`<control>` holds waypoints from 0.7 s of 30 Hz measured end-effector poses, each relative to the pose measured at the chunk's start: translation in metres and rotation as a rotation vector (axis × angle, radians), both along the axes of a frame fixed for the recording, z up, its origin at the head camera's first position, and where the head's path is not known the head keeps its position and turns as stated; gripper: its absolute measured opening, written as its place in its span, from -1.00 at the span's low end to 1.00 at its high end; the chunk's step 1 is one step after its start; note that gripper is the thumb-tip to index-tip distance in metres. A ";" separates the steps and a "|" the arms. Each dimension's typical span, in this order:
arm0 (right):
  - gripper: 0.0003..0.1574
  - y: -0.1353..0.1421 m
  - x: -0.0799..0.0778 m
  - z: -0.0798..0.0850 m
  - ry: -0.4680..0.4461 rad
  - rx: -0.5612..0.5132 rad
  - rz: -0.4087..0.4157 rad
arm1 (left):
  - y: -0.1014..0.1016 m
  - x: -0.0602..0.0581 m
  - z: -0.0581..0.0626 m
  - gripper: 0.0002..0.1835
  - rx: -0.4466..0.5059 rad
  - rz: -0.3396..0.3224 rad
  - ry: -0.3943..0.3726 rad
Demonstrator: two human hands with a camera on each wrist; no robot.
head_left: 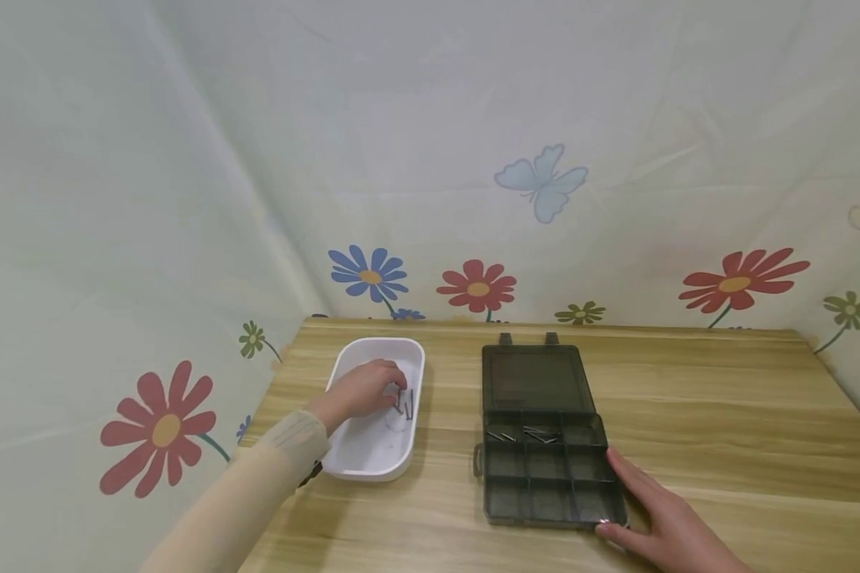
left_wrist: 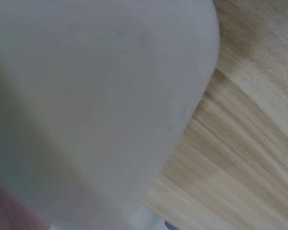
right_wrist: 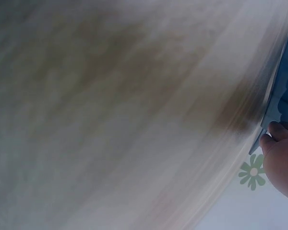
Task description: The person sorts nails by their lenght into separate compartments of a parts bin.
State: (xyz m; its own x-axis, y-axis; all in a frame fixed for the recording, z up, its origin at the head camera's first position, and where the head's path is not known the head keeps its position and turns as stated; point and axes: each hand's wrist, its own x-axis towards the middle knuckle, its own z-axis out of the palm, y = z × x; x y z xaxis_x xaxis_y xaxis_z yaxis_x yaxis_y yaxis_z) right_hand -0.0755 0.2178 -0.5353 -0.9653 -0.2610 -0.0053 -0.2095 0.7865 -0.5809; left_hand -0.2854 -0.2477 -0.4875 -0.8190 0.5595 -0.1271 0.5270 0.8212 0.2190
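My left hand (head_left: 364, 389) reaches into a white tray (head_left: 361, 475), its fingers bent down beside a few thin metal nails or screws (head_left: 409, 404). Whether the fingertips pinch one is too small to tell. To the right stands a dark translucent compartment box (head_left: 529, 521), its lid (head_left: 537, 378) laid back. Several thin metal pieces (head_left: 541, 434) lie in the back left and back middle compartments. My right hand (head_left: 662, 513) holds the box at its front right corner, thumb at the front edge and fingers along the right side. The right wrist view shows fingertips against the box edge (right_wrist: 283, 91).
Both containers stand on a wood-grain table (head_left: 724, 414). Behind and to the left hangs a pale cloth (head_left: 430, 159) printed with flowers and a butterfly. The tray's outer wall (left_wrist: 110, 96) fills much of the left wrist view.
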 end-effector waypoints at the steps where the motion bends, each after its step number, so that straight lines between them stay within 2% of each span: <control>1: 0.36 0.000 0.000 0.000 0.005 -0.002 -0.001 | 0.000 0.000 -0.001 -0.76 -0.004 -0.009 0.003; 7: 0.35 0.000 0.001 0.001 0.026 -0.003 -0.004 | -0.001 -0.001 -0.001 -0.79 -0.010 -0.050 0.019; 13: 0.38 0.000 0.000 0.001 -0.008 0.001 -0.007 | -0.002 -0.001 -0.002 -0.81 -0.005 -0.041 0.031; 21: 0.36 0.000 0.001 -0.001 0.037 0.006 0.000 | -0.003 -0.004 -0.007 -0.81 -0.001 -0.035 0.049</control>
